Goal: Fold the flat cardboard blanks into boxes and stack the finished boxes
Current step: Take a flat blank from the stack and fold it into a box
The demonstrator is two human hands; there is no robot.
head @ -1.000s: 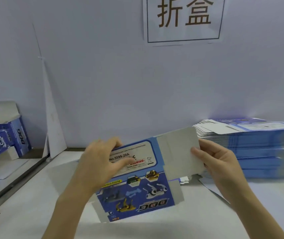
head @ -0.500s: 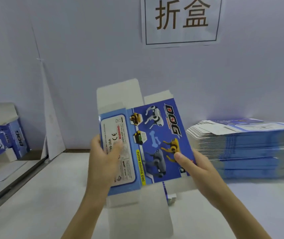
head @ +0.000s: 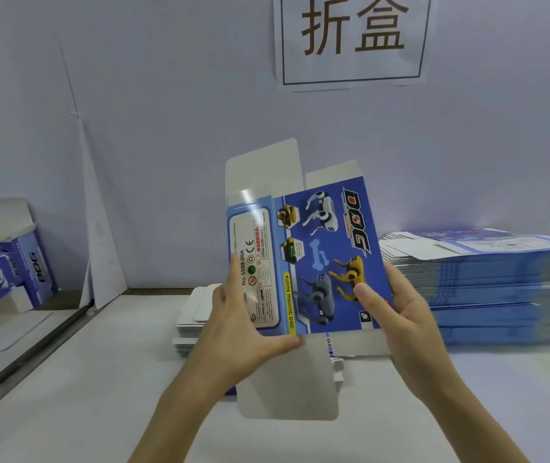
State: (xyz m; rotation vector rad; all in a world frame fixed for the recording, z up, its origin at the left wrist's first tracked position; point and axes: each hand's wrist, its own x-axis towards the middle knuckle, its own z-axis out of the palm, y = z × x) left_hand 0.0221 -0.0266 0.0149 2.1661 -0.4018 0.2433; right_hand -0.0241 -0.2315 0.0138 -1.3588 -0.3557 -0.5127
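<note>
While upright, blank (head: 322, 259) in left hand (head: 233, 335)

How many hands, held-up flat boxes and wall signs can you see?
Hands: 2 (left hand, right hand)
Cardboard blank held up: 1
Wall sign: 1
Total: 4

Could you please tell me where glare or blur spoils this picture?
Head view: a glare streak crosses the label panel of the held blank; the stack of flat blanks and the folded boxes at the edges are blurred; the wall sign reads sharp.
</note>
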